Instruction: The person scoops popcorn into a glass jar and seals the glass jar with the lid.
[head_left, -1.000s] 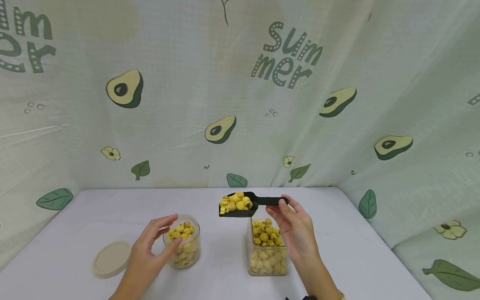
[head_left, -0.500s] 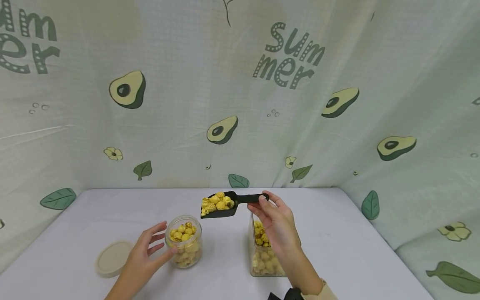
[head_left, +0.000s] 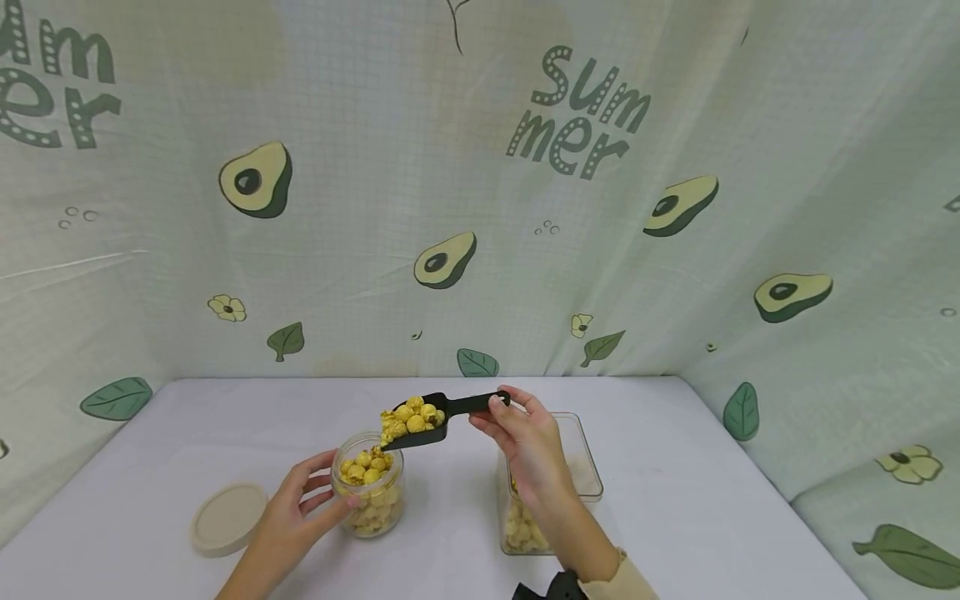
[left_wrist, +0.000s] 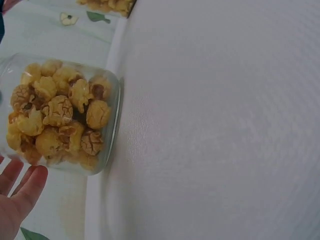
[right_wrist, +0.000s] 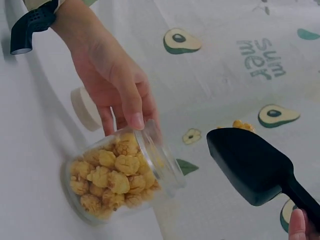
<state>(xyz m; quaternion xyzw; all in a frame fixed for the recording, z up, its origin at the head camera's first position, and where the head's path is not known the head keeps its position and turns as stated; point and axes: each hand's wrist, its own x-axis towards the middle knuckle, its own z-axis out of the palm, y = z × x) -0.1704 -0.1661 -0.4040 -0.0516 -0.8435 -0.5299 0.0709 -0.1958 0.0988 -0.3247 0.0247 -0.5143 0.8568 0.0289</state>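
My right hand (head_left: 527,446) pinches the end of the handle of a black scoop (head_left: 447,407). Yellow popcorn (head_left: 415,419) fills the scoop, whose front lip tips down over the rim of a round glass jar (head_left: 372,500). Popcorn fills that jar nearly to its mouth. My left hand (head_left: 303,500) holds the jar from the left, its thumb at the near side and fingers round the back. From the right wrist view, the scoop's underside hides most of its load. The left wrist view shows the jar (left_wrist: 60,115) with fingertips at its wall.
A square clear container (head_left: 525,537) of popcorn stands to the right, partly behind my right forearm. A round beige lid (head_left: 227,518) lies left of the jar on the white table (head_left: 675,500). A printed curtain (head_left: 337,208) hangs behind the table.
My right hand has carried the loaded scoop leftward and slightly down to the jar, its lip tilting lower. My left hand drew back slightly, then closed in on the jar's side.
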